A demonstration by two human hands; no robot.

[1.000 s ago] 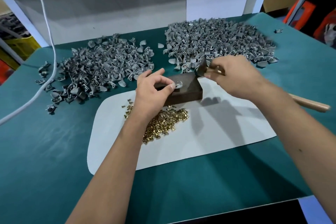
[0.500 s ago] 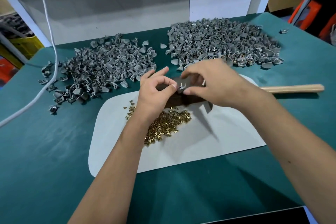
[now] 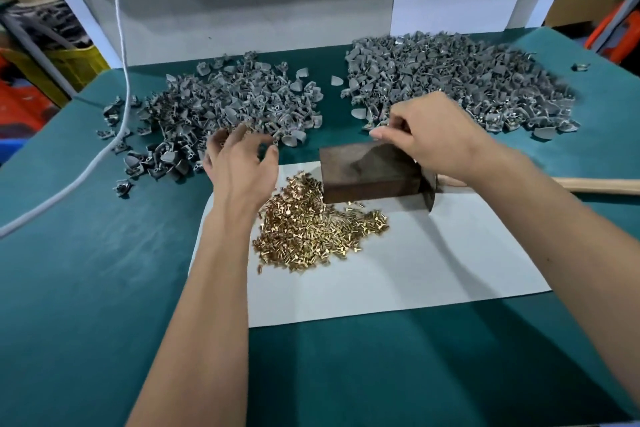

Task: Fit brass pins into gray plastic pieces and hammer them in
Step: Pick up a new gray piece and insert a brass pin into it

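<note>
The left hand (image 3: 239,166) hovers at the near edge of the left heap of gray pieces (image 3: 221,107), fingers spread loosely and curved, nothing visible between them. The closest loose pieces lie just beyond and under those fingertips, so the next pick looks like a short reach forward and down, not sideways.

Over on the other side, the right hand (image 3: 433,139) sits above the far edge of the dark block (image 3: 367,170), thumb and forefinger drawn narrow as if pinching something small. Whether a gray piece is actually in that pinch cannot be told; the fingers cover it. The right heap of gray pieces (image 3: 460,80) lies directly beyond those knuckles, touching distance in appearance.

The brass pins (image 3: 311,225) are piled on the white mat (image 3: 415,267), nearer the body than either set of fingers, and closer to the left wrist than to the right hand. The block's top is bare, its long axis running across, left to right between the two hands.

The hammer handle (image 3: 602,185) lies flat behind the right wrist, pointing out to the right, with no hand on it.

Judging from this, a fresh cycle is opening: the left hand is the nearer one for a new gray piece, and a pin must come from behind its palm.
</note>
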